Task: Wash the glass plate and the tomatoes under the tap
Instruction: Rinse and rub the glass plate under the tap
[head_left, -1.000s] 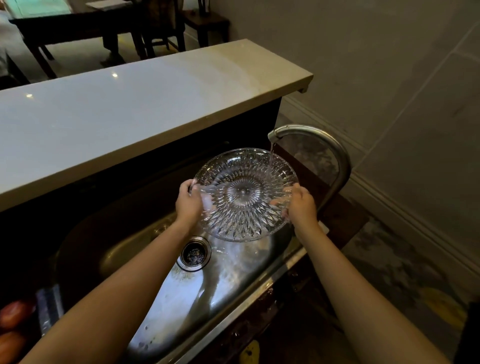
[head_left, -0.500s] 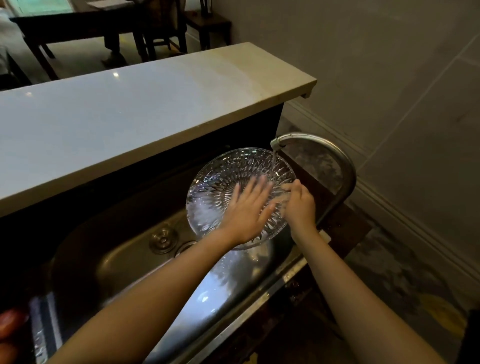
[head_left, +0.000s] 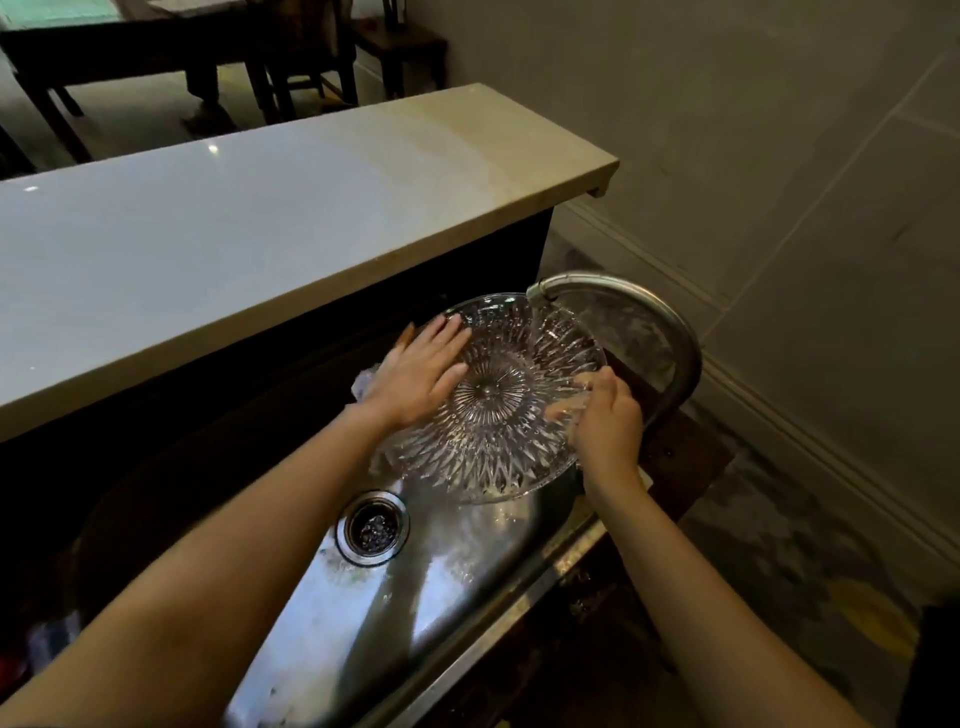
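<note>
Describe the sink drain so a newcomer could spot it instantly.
Start at the steel sink below the long pale counter. On its floor, nearer the camera than the glass plate under the tap, sits the drain: the only dark round hole, ringed in metal.

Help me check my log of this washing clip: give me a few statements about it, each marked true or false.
1. Water from the tap runs onto the glass plate. True.
2. The left hand lies with straight fingers on the plate. True.
3. The right hand hangs free of the plate. False: it grips the plate's right rim.
4. The plate lies on the floor of the sink. False: both hands keep it up over the basin, under the spout.
</note>
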